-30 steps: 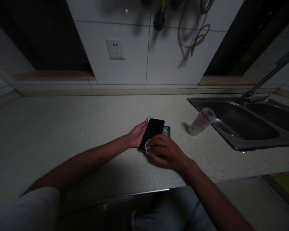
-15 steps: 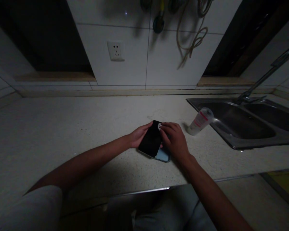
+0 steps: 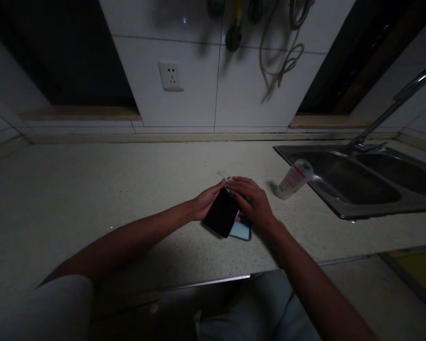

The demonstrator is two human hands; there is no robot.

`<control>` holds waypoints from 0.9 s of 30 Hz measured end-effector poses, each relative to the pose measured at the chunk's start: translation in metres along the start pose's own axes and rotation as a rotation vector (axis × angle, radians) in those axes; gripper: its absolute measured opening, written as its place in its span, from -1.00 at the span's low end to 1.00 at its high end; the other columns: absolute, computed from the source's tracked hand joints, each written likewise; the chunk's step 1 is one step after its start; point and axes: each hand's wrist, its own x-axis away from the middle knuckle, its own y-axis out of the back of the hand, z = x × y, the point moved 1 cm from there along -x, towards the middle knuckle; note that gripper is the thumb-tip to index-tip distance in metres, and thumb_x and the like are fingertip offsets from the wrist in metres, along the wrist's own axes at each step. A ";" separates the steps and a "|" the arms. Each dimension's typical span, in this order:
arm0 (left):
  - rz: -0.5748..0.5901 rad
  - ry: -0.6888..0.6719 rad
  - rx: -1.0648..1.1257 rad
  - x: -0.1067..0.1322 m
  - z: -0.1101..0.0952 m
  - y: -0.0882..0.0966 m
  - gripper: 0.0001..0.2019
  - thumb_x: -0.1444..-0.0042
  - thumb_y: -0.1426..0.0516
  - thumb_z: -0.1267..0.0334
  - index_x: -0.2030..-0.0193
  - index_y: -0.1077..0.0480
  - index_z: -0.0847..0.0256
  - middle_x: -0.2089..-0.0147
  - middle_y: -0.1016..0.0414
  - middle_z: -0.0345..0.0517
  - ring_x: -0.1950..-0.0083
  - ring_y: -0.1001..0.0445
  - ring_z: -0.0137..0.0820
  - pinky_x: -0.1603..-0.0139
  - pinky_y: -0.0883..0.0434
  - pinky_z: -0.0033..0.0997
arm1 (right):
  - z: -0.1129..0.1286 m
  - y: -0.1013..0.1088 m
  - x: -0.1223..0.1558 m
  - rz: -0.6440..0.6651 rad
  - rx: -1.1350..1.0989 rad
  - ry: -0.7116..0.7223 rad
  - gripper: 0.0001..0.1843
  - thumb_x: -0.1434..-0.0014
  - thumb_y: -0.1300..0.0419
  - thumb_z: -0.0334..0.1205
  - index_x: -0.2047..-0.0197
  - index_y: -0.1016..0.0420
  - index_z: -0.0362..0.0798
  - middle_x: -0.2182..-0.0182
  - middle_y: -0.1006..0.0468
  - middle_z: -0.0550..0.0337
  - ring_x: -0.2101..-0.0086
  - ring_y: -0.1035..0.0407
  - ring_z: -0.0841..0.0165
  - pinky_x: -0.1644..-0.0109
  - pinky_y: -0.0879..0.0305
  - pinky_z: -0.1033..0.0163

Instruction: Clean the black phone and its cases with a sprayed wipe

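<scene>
Glossy black phone (image 3: 222, 213) shifted left off flat blue case (image 3: 242, 231) — hands (image 3: 208, 202) (image 3: 251, 201) together, clamped on its edge

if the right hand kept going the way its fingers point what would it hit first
Probably the left hand, its fingertips just beyond the right fingers at the black phone's top edge; depth is unclear.

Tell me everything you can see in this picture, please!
smartphone: one, black, held in the left hand
flat case: one, pale blue, under the smartphone
squeeze tube: one, white and red, beside the sink
double sink: one, steel, at right
faucet: one, silver, behind the sink
wall socket: one, white, on the tiled wall
cord: one, tan, hanging on the wall
countertop: one, speckled cream, under the things
left hand: one, holding the smartphone
right hand: one, at the smartphone's far end
</scene>
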 end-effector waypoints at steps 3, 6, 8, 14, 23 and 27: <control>-0.084 -0.026 -0.014 0.000 -0.003 -0.002 -0.42 -0.36 0.05 -0.17 0.00 -0.48 0.36 0.27 -0.63 0.16 0.27 -0.65 -0.14 0.19 -0.54 -0.16 | 0.003 0.003 0.001 -0.116 -0.025 -0.046 -0.74 -0.36 -0.15 -0.24 -0.03 -0.62 0.11 0.08 -0.69 0.10 0.01 -0.53 0.20 -0.13 -0.44 -0.08; -0.195 -0.034 -0.053 0.001 -0.006 -0.005 -0.47 -0.35 0.00 -0.11 0.10 -0.50 0.40 0.33 -0.61 0.16 0.35 -0.62 -0.24 0.30 -0.54 -0.32 | 0.001 0.005 0.003 -0.230 -0.024 -0.115 -0.77 -0.35 -0.17 -0.20 0.01 -0.63 0.09 0.08 -0.69 0.09 0.02 -0.54 0.21 -0.12 -0.45 -0.05; -0.270 -0.048 -0.109 0.003 -0.005 -0.006 -0.56 -0.31 -0.10 -0.06 0.16 -0.49 0.37 0.38 -0.59 0.09 0.41 -0.60 -0.30 0.39 -0.51 -0.40 | 0.000 0.006 0.004 -0.271 -0.039 -0.177 -0.77 -0.36 -0.17 -0.17 0.01 -0.63 0.08 0.06 -0.68 0.09 0.02 -0.54 0.21 -0.12 -0.45 -0.04; -0.302 -0.237 -0.344 0.007 0.004 -0.018 -0.57 0.05 -0.40 0.01 0.17 -0.44 0.24 0.45 -0.49 -0.19 0.51 -0.48 -0.40 0.45 -0.47 -0.40 | -0.001 0.004 0.005 -0.313 -0.133 -0.276 -0.74 -0.35 -0.18 -0.13 -0.01 -0.63 0.07 0.01 -0.67 0.07 -0.01 -0.55 0.21 -0.16 -0.44 -0.05; -0.253 -0.232 -0.561 0.008 0.007 -0.028 -0.32 0.23 -0.41 -0.24 0.14 -0.33 0.18 0.48 -0.39 -0.30 0.56 -0.35 -0.53 0.58 -0.20 -0.55 | 0.003 0.004 0.005 -0.337 -0.393 -0.233 -0.77 -0.35 -0.21 -0.17 0.01 -0.65 0.20 -0.07 -0.64 0.20 -0.13 -0.48 0.22 -0.26 -0.37 -0.05; -0.275 -0.059 -0.552 0.012 0.003 -0.033 -0.36 0.13 -0.34 -0.31 0.17 -0.27 0.15 0.56 -0.33 -0.38 0.68 -0.18 -0.61 0.68 -0.04 -0.58 | 0.006 0.005 0.005 -0.334 -0.394 -0.225 -0.76 -0.36 -0.19 -0.19 0.00 -0.64 0.20 -0.03 -0.66 0.20 -0.09 -0.50 0.24 -0.24 -0.39 -0.03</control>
